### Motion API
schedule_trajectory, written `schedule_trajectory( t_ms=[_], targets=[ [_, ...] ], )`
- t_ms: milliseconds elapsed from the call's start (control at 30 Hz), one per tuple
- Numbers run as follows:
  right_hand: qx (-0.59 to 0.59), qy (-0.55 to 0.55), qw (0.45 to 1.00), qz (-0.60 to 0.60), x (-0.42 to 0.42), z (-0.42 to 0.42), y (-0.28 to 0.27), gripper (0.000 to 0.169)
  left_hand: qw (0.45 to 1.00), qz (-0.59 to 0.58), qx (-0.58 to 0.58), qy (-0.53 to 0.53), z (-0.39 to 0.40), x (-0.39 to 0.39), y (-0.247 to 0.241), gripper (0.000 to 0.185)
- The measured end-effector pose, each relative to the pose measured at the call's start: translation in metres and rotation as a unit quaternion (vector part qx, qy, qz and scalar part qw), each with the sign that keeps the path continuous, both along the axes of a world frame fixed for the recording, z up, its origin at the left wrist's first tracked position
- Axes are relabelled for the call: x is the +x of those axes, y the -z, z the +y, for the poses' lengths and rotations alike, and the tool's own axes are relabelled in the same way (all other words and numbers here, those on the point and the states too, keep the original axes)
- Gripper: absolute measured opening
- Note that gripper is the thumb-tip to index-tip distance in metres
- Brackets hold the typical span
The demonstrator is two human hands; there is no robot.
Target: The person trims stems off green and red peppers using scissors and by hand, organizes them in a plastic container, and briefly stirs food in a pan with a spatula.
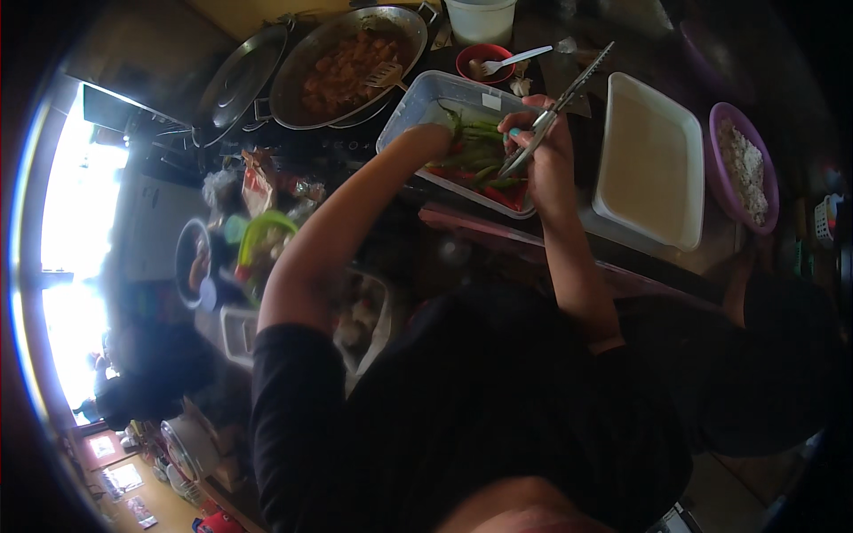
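Note:
My left hand (434,138) reaches into a clear plastic container (406,110) of green and red chili peppers (476,150); its fingers are largely hidden, so its hold cannot be told. Over the right side of this container, my right hand (543,136) grips a long, slanting metal utensil (566,96) that looks like tongs. One end lies low by the peppers, the toothed end points up and away. Beyond the container sits a red bowl (476,50) with a white plastic fork (516,60). Garlic (520,86) lies beside that bowl.
A wide pan (283,100) of reddish food holds a slotted turner (384,75); a lid (241,80) leans left of it. On the right are a white tray (696,180) of cloudy liquid, a purple basin (720,166) with white food, and another person's arm (735,290).

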State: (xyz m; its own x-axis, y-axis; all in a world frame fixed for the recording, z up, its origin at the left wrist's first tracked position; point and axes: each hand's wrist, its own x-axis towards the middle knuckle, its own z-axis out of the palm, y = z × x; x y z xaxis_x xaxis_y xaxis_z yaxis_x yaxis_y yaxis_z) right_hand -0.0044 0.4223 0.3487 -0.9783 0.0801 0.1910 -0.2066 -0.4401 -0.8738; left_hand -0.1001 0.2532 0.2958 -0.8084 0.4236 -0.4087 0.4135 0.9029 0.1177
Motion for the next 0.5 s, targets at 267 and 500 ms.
schedule_trajectory(
  t_ms=[267,500],
  targets=[
    [0.002,0.011,1.000,0.005,0.003,-0.001,-0.004,0.038,0.989,0.036,0.137,0.052,-0.012,0.015,-0.094,0.019],
    [0.040,0.029,0.998,-0.040,0.000,-0.007,-0.003,0.027,0.919,-0.079,0.387,-0.008,-0.002,0.035,-0.128,0.018]
  ],
)
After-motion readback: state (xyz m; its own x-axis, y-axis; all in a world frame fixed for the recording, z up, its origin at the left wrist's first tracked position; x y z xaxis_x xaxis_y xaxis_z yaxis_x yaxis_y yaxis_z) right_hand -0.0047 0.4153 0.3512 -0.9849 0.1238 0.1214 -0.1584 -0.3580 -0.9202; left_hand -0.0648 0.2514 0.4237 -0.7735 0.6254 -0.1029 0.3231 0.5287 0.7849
